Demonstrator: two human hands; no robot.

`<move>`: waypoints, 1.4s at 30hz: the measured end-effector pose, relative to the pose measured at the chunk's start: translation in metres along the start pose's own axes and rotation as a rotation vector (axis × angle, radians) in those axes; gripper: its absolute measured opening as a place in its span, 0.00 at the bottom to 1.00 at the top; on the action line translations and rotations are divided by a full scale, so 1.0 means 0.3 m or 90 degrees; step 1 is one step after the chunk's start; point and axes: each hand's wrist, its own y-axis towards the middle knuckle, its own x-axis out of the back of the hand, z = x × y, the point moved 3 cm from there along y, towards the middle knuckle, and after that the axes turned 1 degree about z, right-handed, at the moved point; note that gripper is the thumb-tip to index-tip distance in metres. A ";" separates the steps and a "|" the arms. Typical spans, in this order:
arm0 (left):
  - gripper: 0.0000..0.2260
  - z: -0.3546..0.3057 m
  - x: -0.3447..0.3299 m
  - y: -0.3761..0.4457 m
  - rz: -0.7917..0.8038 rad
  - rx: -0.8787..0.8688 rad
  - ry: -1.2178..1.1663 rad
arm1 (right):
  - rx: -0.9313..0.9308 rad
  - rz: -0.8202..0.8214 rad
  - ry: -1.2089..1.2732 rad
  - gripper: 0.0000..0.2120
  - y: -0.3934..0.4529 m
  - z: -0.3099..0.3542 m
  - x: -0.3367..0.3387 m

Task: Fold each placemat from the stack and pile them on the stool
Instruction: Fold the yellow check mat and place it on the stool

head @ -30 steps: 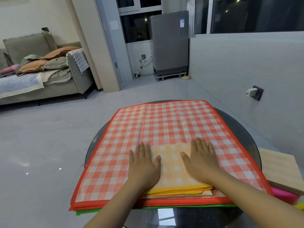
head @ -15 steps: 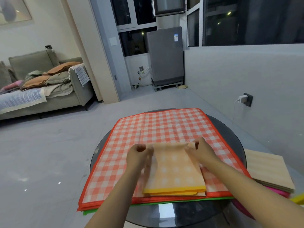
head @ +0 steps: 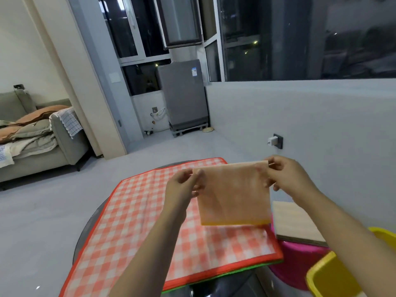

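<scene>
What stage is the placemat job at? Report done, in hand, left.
Done: one yellow mat is folded small. In hand: the left hand and right hand pinch its top corners and hold it in the air, above the stack. Left: set it on the stool, whose wooden top shows no mats; the red checked mat and at least a green one beneath lie unfolded.

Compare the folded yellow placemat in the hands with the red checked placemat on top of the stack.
The folded yellow placemat is held in the air, pinched at its top corners by the left hand and the right hand; the red checked placemat lies flat on the stack. The yellow one is folded small, while the red one is spread open. The yellow one shows pale orange with a yellow edge; the red one has a red border. Both have a check pattern.
</scene>
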 end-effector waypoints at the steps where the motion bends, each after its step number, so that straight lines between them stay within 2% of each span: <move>1: 0.04 -0.006 -0.054 0.008 0.021 -0.012 -0.020 | 0.004 -0.018 0.013 0.03 0.004 -0.009 0.046; 7: 0.09 0.022 -0.387 0.065 0.115 0.004 -0.095 | -0.011 -0.098 0.073 0.04 0.031 -0.128 0.304; 12: 0.10 0.132 -0.628 0.109 0.118 0.041 -0.101 | -0.086 -0.160 0.090 0.13 0.068 -0.280 0.451; 16: 0.04 0.249 -0.788 0.141 0.102 0.061 -0.034 | -0.150 -0.208 0.039 0.04 0.102 -0.438 0.516; 18: 0.08 0.308 -0.853 0.152 0.086 0.085 -0.009 | -0.188 -0.226 0.020 0.03 0.120 -0.530 0.527; 22: 0.20 0.465 -0.955 0.189 0.021 0.210 -0.010 | -0.273 -0.264 0.010 0.14 0.157 -0.714 0.515; 26: 0.22 0.613 -1.027 0.221 -0.030 0.297 -0.069 | -0.315 -0.263 -0.020 0.22 0.205 -0.838 0.486; 31: 0.21 0.792 -1.059 0.220 -0.089 0.345 -0.073 | -0.392 -0.214 -0.086 0.23 0.220 -1.003 0.427; 35: 0.23 0.928 -1.039 0.180 -0.070 0.381 0.003 | -0.463 -0.158 -0.141 0.20 0.180 -1.114 0.375; 42: 0.25 1.011 -1.020 0.141 -0.013 0.334 0.116 | -0.510 -0.116 -0.209 0.19 0.169 -1.213 0.350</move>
